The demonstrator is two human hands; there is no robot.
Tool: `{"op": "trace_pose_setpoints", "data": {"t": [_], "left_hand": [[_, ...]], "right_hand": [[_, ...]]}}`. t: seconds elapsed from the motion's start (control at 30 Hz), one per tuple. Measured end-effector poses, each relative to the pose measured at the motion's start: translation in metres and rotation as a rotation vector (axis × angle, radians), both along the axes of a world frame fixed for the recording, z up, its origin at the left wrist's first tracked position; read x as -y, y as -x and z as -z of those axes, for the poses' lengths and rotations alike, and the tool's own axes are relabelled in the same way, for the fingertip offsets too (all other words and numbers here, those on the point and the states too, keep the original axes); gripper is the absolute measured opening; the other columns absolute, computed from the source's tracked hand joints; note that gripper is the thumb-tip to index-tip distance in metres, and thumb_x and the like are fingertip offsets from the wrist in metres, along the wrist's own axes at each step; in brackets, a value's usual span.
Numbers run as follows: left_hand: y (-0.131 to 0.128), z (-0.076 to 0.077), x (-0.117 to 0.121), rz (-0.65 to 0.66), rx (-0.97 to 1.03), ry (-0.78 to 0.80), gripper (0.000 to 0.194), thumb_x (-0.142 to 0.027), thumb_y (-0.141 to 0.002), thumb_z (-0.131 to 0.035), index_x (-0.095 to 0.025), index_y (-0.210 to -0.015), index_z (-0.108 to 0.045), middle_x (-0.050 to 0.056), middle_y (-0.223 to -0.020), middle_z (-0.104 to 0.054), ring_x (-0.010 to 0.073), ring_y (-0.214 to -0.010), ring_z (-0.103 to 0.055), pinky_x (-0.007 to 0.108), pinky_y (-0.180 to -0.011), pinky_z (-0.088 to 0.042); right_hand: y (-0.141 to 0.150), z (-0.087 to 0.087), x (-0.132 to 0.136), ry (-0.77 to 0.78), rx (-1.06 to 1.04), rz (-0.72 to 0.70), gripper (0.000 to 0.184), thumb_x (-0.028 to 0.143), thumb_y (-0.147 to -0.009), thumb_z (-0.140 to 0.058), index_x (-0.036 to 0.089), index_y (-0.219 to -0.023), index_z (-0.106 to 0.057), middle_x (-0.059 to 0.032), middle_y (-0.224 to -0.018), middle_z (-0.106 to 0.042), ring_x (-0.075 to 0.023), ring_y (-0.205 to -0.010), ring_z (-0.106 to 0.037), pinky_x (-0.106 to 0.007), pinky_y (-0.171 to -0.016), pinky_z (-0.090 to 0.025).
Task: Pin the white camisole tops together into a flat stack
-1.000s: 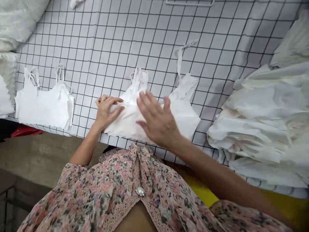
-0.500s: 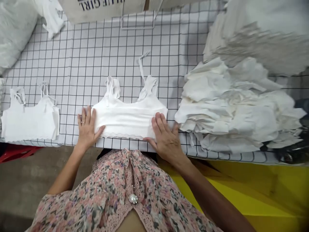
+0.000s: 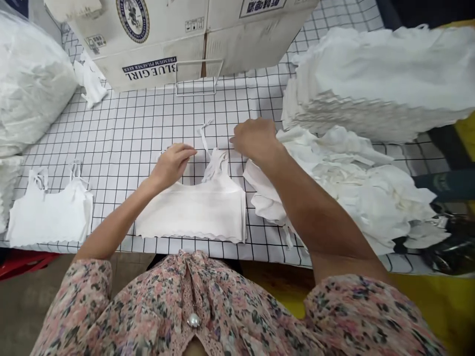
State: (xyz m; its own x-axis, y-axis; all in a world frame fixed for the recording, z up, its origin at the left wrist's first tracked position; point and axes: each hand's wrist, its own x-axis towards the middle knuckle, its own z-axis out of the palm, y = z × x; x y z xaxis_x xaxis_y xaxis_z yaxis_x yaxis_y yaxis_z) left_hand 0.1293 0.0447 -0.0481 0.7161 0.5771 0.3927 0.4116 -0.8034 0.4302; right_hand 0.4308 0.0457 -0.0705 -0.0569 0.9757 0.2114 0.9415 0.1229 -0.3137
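Hands (image 3: 171, 165) (image 3: 256, 140) near white strappy top (image 3: 193, 211)

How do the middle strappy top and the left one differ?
The middle top looks wider than the left top. The middle top trails a strap up the checked cloth; the left top's straps loop close above it. The left hand hides part of the middle top; no hand covers the left top. Both are white with wavy hems.

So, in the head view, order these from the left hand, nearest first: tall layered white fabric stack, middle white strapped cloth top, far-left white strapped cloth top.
1. Middle strapped top: the left hand overlaps it in view.
2. Far-left strapped top: off to the left.
3. Fabric stack: far right, toward the back.
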Motion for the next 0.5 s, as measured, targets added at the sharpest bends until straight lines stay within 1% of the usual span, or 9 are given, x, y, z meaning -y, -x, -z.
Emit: {"op": "trace_pose_setpoints", "data": {"t": [0.07,0.1,0.13,0.2,0.3,0.33,0.4,0.47,0.5], "left_hand": [[-0.025,0.014,-0.030,0.094,-0.111,0.017,0.052,0.001,-0.100,-0.043,-0.022,-0.133,-0.075,0.014,-0.146,-0.074,0.0295,-0.135,-0.068,0.054,-0.108,-0.060],[-0.037,0.020,-0.043,0.143,-0.160,0.011,0.054,0.002,-0.098,-0.043,-0.023,-0.134,-0.075,0.013,-0.151,-0.072,0.0315,-0.145,-0.062,0.059,-0.115,-0.054],[-0.048,0.026,-0.053,0.194,-0.195,0.001,0.050,0.000,-0.099,-0.045,-0.023,-0.130,-0.076,0.012,-0.150,-0.072,0.0326,-0.149,-0.058,0.062,-0.120,-0.050],[-0.063,0.033,-0.069,0.280,-0.226,-0.029,0.035,-0.009,-0.104,-0.048,-0.023,-0.118,-0.077,0.010,-0.138,-0.078,0.0319,-0.148,-0.059,0.064,-0.127,-0.043],[-0.071,0.030,-0.076,0.330,-0.213,-0.098,0.029,-0.016,-0.107,-0.046,-0.022,-0.103,-0.075,0.008,-0.110,-0.080,0.0277,-0.123,-0.070,0.061,-0.125,-0.046],[-0.070,0.025,-0.074,0.321,-0.210,-0.123,0.029,-0.016,-0.107,-0.046,-0.021,-0.102,-0.074,0.009,-0.103,-0.079,0.0264,-0.112,-0.073,0.058,-0.119,-0.051],[-0.066,0.013,-0.065,0.283,-0.218,-0.165,0.027,-0.017,-0.107,-0.046,-0.020,-0.104,-0.073,0.009,-0.094,-0.076,0.0229,-0.087,-0.071,0.046,-0.093,-0.060],[-0.060,0.000,-0.052,0.244,-0.237,-0.189,0.025,-0.018,-0.107,-0.048,-0.018,-0.106,-0.073,0.009,-0.094,-0.074,0.0186,-0.071,-0.065,0.034,-0.067,-0.051],[-0.056,-0.007,-0.044,0.227,-0.251,-0.190,0.024,-0.018,-0.107,-0.049,-0.018,-0.107,-0.073,0.009,-0.096,-0.074,0.0167,-0.067,-0.062,0.031,-0.061,-0.045]], "right_hand": [[-0.009,0.002,0.024,0.007,0.025,0.100,0.038,0.040,-0.106,-0.054,0.017,-0.082,-0.071,-0.0189,-0.081,-0.068,-0.0365,-0.093,-0.066,-0.051,-0.081,-0.054],[-0.011,0.001,0.038,0.003,0.028,0.135,0.034,0.037,-0.106,-0.053,0.016,-0.088,-0.072,-0.0205,-0.092,-0.071,-0.0380,-0.099,-0.067,-0.052,-0.084,-0.054],[-0.011,-0.001,0.051,-0.007,0.020,0.150,0.031,0.034,-0.106,-0.053,0.015,-0.094,-0.073,-0.0214,-0.101,-0.073,-0.0389,-0.105,-0.067,-0.053,-0.087,-0.054],[-0.007,-0.007,0.070,-0.027,-0.014,0.129,0.029,0.030,-0.107,-0.050,0.017,-0.100,-0.075,-0.0200,-0.110,-0.074,-0.0375,-0.111,-0.067,-0.053,-0.094,-0.054],[0.007,-0.013,0.077,-0.101,-0.114,0.033,0.028,0.029,-0.108,-0.051,0.022,-0.101,-0.077,-0.0135,-0.106,-0.076,-0.0317,-0.106,-0.068,-0.052,-0.101,-0.053],[0.013,-0.013,0.074,-0.121,-0.155,-0.004,0.024,0.031,-0.107,-0.056,0.022,-0.101,-0.078,-0.0116,-0.102,-0.076,-0.0306,-0.103,-0.068,-0.052,-0.101,-0.054],[0.025,-0.013,0.065,-0.109,-0.232,-0.072,0.015,0.035,-0.100,-0.071,0.023,-0.101,-0.080,-0.0087,-0.092,-0.075,-0.0296,-0.098,-0.065,-0.051,-0.095,-0.054],[0.036,-0.010,0.058,-0.035,-0.270,-0.115,0.011,0.033,-0.094,-0.078,0.022,-0.093,-0.080,-0.0069,-0.080,-0.070,-0.0287,-0.094,-0.062,-0.047,-0.088,-0.054],[0.040,-0.008,0.055,-0.010,-0.280,-0.132,0.010,0.029,-0.094,-0.076,0.022,-0.087,-0.079,-0.0066,-0.075,-0.068,-0.0280,-0.092,-0.061,-0.046,-0.086,-0.054]]}}
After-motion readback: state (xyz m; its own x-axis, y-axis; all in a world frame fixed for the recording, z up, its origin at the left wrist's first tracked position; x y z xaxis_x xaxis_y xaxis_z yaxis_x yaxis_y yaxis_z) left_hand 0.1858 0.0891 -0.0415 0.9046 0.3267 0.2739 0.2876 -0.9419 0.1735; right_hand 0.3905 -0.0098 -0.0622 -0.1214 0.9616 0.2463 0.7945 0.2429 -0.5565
